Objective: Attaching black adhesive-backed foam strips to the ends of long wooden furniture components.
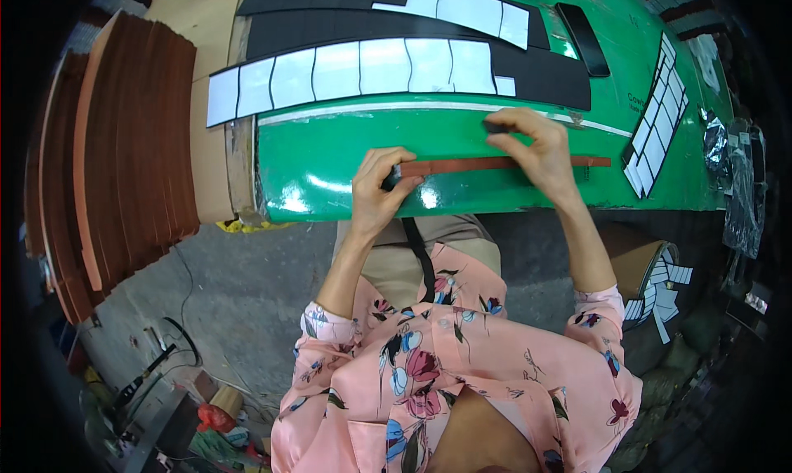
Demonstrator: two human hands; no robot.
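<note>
A long, narrow reddish-brown strip [470, 165] lies left to right near the front edge of the green tabletop [330, 155]. My left hand [378, 188] is closed round its left end, with thumb and fingers on either side. A dark piece [391, 177] shows there between the strip's end and my palm. Above the strip, my right hand [538, 147] pinches a small black piece [495, 127] between thumb and fingers. Part of the strip passes behind the right hand, and its right end [601, 162] comes out beyond the wrist.
White sheets of labels [355, 70] rest on black strips [549, 77] at the back. Another label sheet [657, 118] and a black oblong object [582, 40] lie to the right. Tall reddish-brown stacks [136, 143] stand left. A round bin [635, 263] holds white scraps below the table.
</note>
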